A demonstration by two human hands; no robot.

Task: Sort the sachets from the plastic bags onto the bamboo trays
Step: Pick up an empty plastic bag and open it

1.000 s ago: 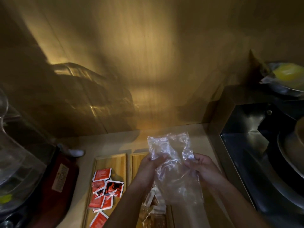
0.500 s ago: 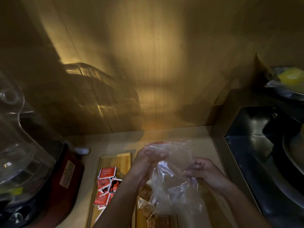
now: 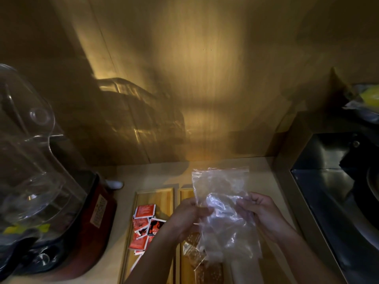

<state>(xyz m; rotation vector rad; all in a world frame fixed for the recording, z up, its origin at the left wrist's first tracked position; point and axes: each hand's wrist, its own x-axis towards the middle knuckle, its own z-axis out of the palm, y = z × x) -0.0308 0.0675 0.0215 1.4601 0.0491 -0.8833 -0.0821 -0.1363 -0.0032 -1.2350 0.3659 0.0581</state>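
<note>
Since the frame half a second before, you had lifted the clear plastic bag (image 3: 223, 210) so its zip edge stood upright above your hands instead of slumping between them. Your left hand (image 3: 188, 216) was closed in a pinch on the bag's left edge, and your right hand (image 3: 260, 212) was closed on its right side, fingers curled into the crumpled film. Left of your left hand, red sachets (image 3: 144, 226) lay heaped on the left bamboo tray (image 3: 155, 194). Beneath and between your hands, brown sachets (image 3: 205, 269) lay on the right bamboo tray (image 3: 185, 194). Both trays sat on the tabletop (image 3: 260, 177), with a blender (image 3: 47, 201) far off to your left.
</note>
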